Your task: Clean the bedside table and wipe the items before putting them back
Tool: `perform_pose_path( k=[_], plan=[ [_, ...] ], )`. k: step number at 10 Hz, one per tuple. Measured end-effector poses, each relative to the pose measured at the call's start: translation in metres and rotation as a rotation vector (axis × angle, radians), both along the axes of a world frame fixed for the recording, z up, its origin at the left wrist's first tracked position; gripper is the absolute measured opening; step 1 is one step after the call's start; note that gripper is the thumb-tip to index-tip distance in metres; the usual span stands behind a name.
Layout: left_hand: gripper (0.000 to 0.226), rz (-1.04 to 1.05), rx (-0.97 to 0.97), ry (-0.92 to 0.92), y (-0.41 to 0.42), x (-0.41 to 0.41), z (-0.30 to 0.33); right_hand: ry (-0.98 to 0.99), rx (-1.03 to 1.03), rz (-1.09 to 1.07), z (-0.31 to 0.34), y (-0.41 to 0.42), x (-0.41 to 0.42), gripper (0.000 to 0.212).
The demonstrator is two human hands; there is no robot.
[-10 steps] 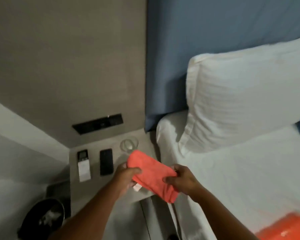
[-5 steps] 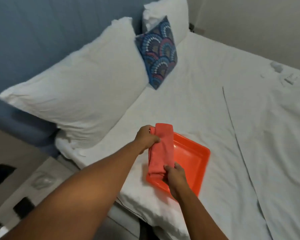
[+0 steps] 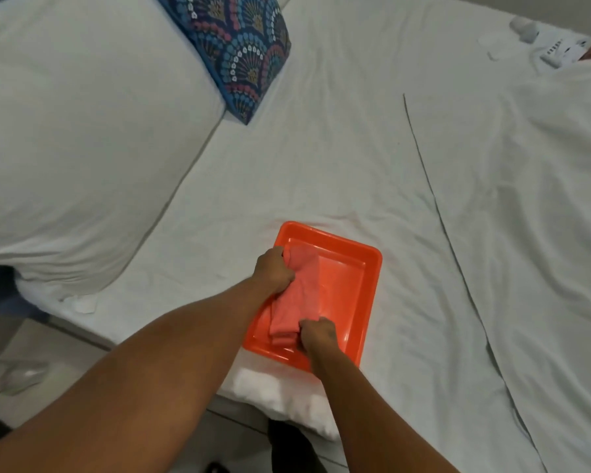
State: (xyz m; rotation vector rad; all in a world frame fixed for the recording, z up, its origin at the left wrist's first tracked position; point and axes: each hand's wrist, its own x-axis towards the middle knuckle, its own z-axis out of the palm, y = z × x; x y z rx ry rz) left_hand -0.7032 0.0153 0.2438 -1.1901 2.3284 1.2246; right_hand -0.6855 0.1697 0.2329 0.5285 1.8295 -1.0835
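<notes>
Lowered now, both hands (left [image 3: 274,269], right [image 3: 318,335]) press cloth [image 3: 297,295] into tray [image 3: 362,302].

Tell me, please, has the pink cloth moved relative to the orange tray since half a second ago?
Yes. The pink cloth, gripped by the left hand and right hand, has come down into the orange tray; earlier it hung above the tray's left edge.

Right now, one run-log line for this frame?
phase: cloth in tray | left hand: gripping cloth | right hand: gripping cloth | tray: on bed
</notes>
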Motion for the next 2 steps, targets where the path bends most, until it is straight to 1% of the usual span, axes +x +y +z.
perform_pose_path(
  k=[1,2],
  plan=[
    [0.048,-0.156,-0.029,-0.012,0.001,0.003,-0.014,0.064,0.102,0.189,-0.005,0.0,-0.003,0.015],
    [0.055,-0.162,-0.051,0.039,0.002,0.014,-0.012,0.222,0.229,0.363,0.004,-0.004,-0.001,0.04]
  ],
)
